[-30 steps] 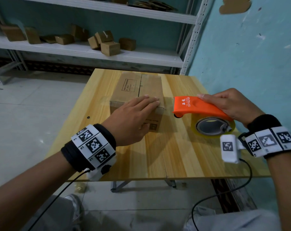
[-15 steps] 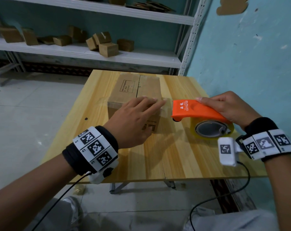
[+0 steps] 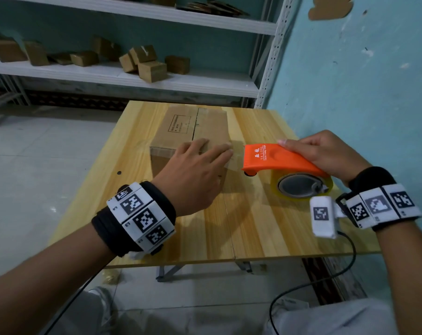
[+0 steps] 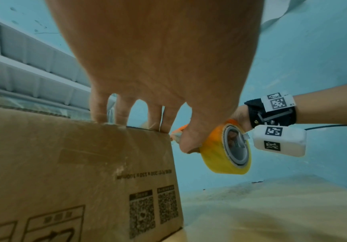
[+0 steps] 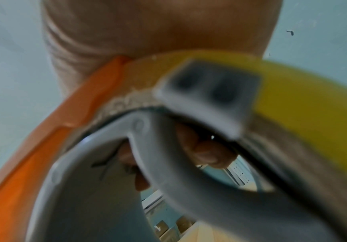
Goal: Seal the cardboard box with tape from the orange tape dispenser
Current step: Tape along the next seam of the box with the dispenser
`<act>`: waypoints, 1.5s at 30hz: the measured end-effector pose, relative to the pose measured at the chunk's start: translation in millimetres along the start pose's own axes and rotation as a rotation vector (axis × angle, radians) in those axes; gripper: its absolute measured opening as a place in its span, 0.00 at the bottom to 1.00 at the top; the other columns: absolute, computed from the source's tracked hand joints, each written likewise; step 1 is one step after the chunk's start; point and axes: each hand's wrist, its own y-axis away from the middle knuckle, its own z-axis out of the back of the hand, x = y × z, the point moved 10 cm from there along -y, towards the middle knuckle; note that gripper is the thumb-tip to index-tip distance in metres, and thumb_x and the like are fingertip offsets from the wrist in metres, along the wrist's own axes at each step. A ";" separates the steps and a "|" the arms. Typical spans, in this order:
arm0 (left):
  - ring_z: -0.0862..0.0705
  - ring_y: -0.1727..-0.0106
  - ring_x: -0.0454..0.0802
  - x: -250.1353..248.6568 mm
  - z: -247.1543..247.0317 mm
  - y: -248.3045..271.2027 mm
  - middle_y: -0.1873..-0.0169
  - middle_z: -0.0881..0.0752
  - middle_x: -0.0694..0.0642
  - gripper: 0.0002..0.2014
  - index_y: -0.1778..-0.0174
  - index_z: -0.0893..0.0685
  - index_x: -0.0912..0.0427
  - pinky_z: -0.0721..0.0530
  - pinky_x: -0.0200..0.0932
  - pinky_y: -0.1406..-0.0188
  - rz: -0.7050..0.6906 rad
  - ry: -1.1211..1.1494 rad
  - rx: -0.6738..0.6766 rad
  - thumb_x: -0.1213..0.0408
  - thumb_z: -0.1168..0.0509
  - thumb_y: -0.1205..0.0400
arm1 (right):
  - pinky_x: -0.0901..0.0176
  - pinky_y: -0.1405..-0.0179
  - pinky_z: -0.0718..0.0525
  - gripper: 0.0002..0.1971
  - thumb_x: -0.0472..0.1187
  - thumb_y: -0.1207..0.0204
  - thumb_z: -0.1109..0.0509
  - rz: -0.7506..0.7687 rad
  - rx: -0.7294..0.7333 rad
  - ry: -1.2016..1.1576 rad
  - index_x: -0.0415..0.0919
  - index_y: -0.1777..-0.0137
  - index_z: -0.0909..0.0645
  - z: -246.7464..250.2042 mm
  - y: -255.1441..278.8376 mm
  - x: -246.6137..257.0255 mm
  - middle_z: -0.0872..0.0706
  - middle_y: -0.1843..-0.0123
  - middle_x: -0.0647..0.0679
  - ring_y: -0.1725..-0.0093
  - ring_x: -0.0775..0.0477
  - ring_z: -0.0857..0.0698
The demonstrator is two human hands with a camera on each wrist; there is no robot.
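A closed brown cardboard box lies on the wooden table. My left hand lies flat on the box's near right top corner, its straight fingers over the top edge, the thumb beside the tape end. My right hand grips the orange tape dispenser from above, just right of the box, above the table. A short clear strip of tape runs from the dispenser's front to the box corner. The yellowish tape roll hangs under the orange cover.
A grey metal shelf behind the table holds several small cardboard boxes. A blue wall stands close along the table's right side. Bare tabletop lies in front of the box.
The dispenser has moved left toward the box's right corner. My left fingers slid right to the box edge, and a tape strip now spans from dispenser to box.
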 end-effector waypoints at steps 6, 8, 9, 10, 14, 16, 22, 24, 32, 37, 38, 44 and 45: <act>0.32 0.25 0.63 -0.8 2.9 0.5 0.20 0.34 0.50 0.32 0.18 0.40 0.51 0.32 0.62 0.29 -0.008 -0.031 -0.011 0.49 0.43 0.18 | 0.65 0.71 0.25 0.26 0.61 0.23 0.31 -0.006 0.006 -0.013 0.39 0.70 0.13 0.6 1.9 -0.4 0.20 0.81 0.50 0.82 0.56 0.21; 0.32 0.24 0.63 -0.5 3.0 -0.3 0.20 0.34 0.51 0.31 0.19 0.37 0.53 0.32 0.62 0.27 -0.018 -0.034 -0.018 0.49 0.43 0.18 | 0.65 0.70 0.24 0.26 0.61 0.23 0.31 -0.005 0.008 -0.013 0.38 0.68 0.12 -0.3 1.4 -0.9 0.19 0.80 0.50 0.82 0.56 0.20; 0.35 0.22 0.62 -0.1 1.8 -0.7 0.19 0.36 0.51 0.31 0.18 0.39 0.52 0.34 0.62 0.25 -0.019 -0.022 -0.009 0.49 0.43 0.18 | 0.65 0.70 0.24 0.26 0.62 0.24 0.31 -0.001 0.010 -0.012 0.37 0.67 0.12 -1.2 1.2 -1.2 0.18 0.79 0.49 0.81 0.56 0.19; 0.39 0.20 0.62 0.4 -0.8 -0.9 0.18 0.39 0.50 0.31 0.17 0.41 0.52 0.38 0.63 0.23 -0.018 -0.009 0.006 0.49 0.43 0.17 | 0.65 0.69 0.24 0.27 0.62 0.24 0.31 0.002 0.014 -0.010 0.36 0.66 0.11 -2.2 0.8 -2.0 0.17 0.79 0.49 0.80 0.56 0.19; 0.51 0.16 0.61 0.4 -5.7 0.5 0.15 0.50 0.49 0.34 0.16 0.49 0.51 0.46 0.65 0.19 -0.020 0.000 0.033 0.50 0.44 0.16 | 0.64 0.69 0.24 0.27 0.61 0.24 0.31 0.007 0.031 -0.008 0.36 0.67 0.12 -5.4 -0.4 -3.4 0.18 0.80 0.49 0.81 0.56 0.20; 0.52 0.16 0.61 1.4 -5.6 0.7 0.15 0.51 0.48 0.34 0.16 0.50 0.51 0.47 0.64 0.19 -0.018 0.013 0.035 0.50 0.45 0.16 | 0.69 0.73 0.23 0.29 0.62 0.24 0.31 0.012 0.038 -0.015 0.33 0.67 0.13 -4.7 -0.7 -4.8 0.19 0.80 0.48 0.81 0.55 0.20; 0.50 0.16 0.60 2.6 -4.3 1.2 0.15 0.50 0.47 0.33 0.15 0.50 0.49 0.48 0.62 0.18 -0.023 0.036 0.029 0.51 0.45 0.16 | 0.72 0.78 0.28 0.31 0.62 0.26 0.30 -0.001 0.054 -0.078 0.29 0.70 0.17 -3.5 1.1 -13.4 0.25 0.80 0.46 0.82 0.51 0.26; 0.49 0.16 0.60 3.6 -3.3 1.2 0.16 0.49 0.46 0.33 0.16 0.49 0.49 0.47 0.61 0.18 -0.025 0.052 0.019 0.52 0.45 0.16 | 0.69 0.76 0.27 0.33 0.62 0.27 0.29 0.000 0.058 -0.099 0.27 0.70 0.17 -1.8 1.8 -15.3 0.24 0.79 0.43 0.80 0.48 0.25; 0.50 0.16 0.58 4.3 -5.0 -0.5 0.16 0.50 0.45 0.34 0.16 0.50 0.47 0.49 0.60 0.18 -0.030 0.048 0.019 0.49 0.44 0.16 | 0.66 0.70 0.22 0.32 0.68 0.33 0.33 0.021 0.040 0.046 0.35 0.63 0.09 -5.1 4.3 -4.0 0.14 0.74 0.42 0.77 0.52 0.17; 0.47 0.16 0.58 4.2 -5.1 0.3 0.16 0.47 0.47 0.35 0.15 0.50 0.48 0.47 0.60 0.18 -0.028 0.029 -0.013 0.48 0.43 0.17 | 0.60 0.68 0.25 0.36 0.69 0.29 0.32 0.055 -0.016 0.220 0.29 0.62 0.11 -0.9 4.2 12.5 0.16 0.69 0.33 0.70 0.38 0.16; 0.47 0.16 0.58 4.2 -5.4 0.3 0.16 0.47 0.47 0.36 0.15 0.51 0.48 0.47 0.60 0.18 -0.024 0.027 -0.011 0.48 0.43 0.17 | 0.60 0.70 0.27 0.35 0.68 0.27 0.31 0.057 -0.017 0.244 0.28 0.64 0.13 -1.4 4.5 15.4 0.19 0.73 0.36 0.73 0.41 0.20; 0.47 0.16 0.58 5.7 -5.7 0.9 0.16 0.47 0.48 0.37 0.15 0.52 0.51 0.46 0.60 0.19 -0.025 0.012 -0.026 0.48 0.43 0.17 | 0.63 0.72 0.30 0.32 0.65 0.25 0.31 0.045 0.002 0.313 0.33 0.71 0.16 -6.9 3.1 24.6 0.25 0.78 0.46 0.77 0.51 0.25; 0.46 0.16 0.58 5.2 -5.7 0.9 0.16 0.47 0.48 0.36 0.15 0.51 0.51 0.46 0.60 0.19 -0.027 0.011 -0.022 0.49 0.42 0.17 | 0.62 0.72 0.29 0.32 0.66 0.25 0.31 0.044 0.009 0.317 0.33 0.70 0.16 -7.5 2.8 25.2 0.24 0.77 0.45 0.77 0.50 0.24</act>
